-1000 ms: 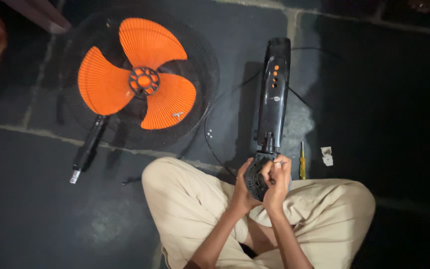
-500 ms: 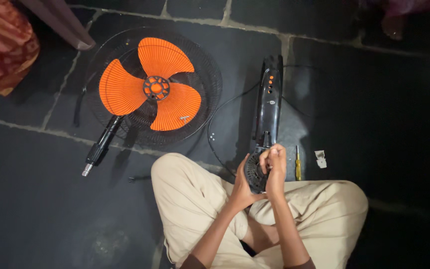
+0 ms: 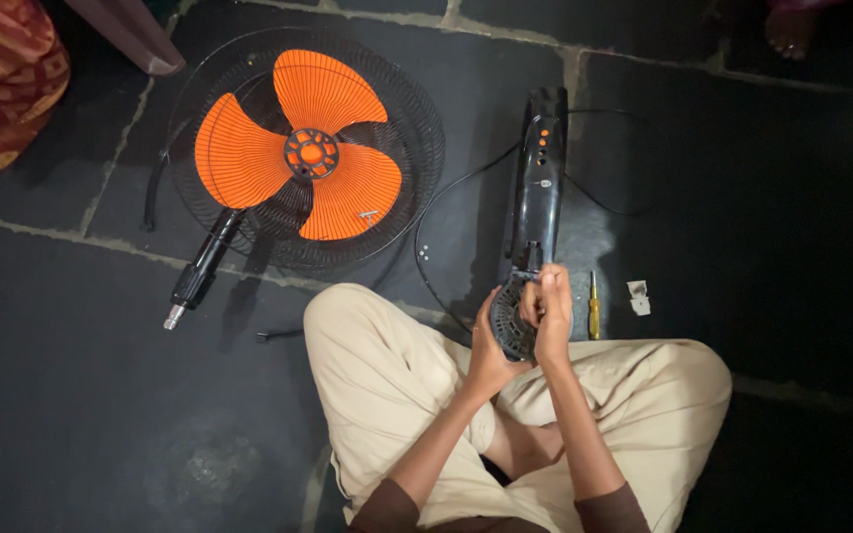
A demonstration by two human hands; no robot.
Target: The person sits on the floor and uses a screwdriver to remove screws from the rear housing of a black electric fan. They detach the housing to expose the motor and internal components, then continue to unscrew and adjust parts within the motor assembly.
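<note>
Over lap, left hand (image 3: 491,350) & right hand (image 3: 550,311) grip black fan body (image 3: 535,197), its round end half hidden.

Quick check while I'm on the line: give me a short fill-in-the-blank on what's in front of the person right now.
1. The fan blades inside the grille are ____ in colour.
2. Both the left hand and the right hand are on the near end of the black ____.
3. The yellow screwdriver lies on the floor just to the ____ of the hands.
4. The fan has ____ blades.

Missing words: orange; housing; right; three
</note>
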